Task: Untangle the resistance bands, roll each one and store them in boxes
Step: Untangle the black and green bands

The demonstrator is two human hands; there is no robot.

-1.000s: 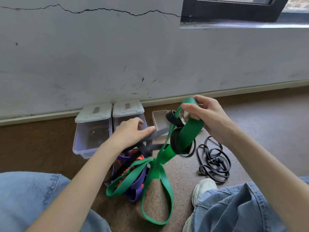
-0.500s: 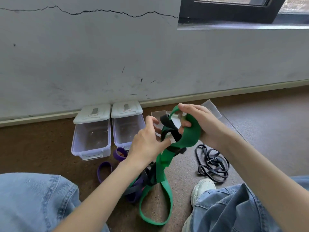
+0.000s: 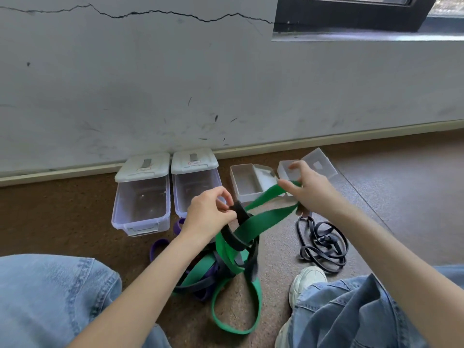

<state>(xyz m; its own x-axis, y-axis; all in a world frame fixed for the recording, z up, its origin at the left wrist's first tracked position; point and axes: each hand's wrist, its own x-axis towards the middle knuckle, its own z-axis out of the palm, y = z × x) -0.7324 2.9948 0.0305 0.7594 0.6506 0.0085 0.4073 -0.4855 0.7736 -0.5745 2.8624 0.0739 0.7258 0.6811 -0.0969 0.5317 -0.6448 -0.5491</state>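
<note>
A wide green band (image 3: 261,219) is knotted with a black band (image 3: 239,214) and a purple band (image 3: 157,247) in a heap on the floor. My left hand (image 3: 209,212) pinches the black band's upper loop above the heap. My right hand (image 3: 307,190) grips the green band's top loop and holds it stretched out to the right. Two lidded clear boxes (image 3: 140,197) (image 3: 194,182) stand against the wall. To their right sit two smaller open boxes (image 3: 247,183) (image 3: 317,164), both with nothing in them.
A separate tangle of thin black bands (image 3: 324,243) lies on the brown floor right of the heap. My denim-clad knees (image 3: 50,297) and a white shoe (image 3: 307,280) frame the bottom of the view. A grey cracked wall (image 3: 226,84) runs behind the boxes.
My hands have moved apart: the right one has drawn the green loop out to the right, while the left one has taken the black band by its top loop.
</note>
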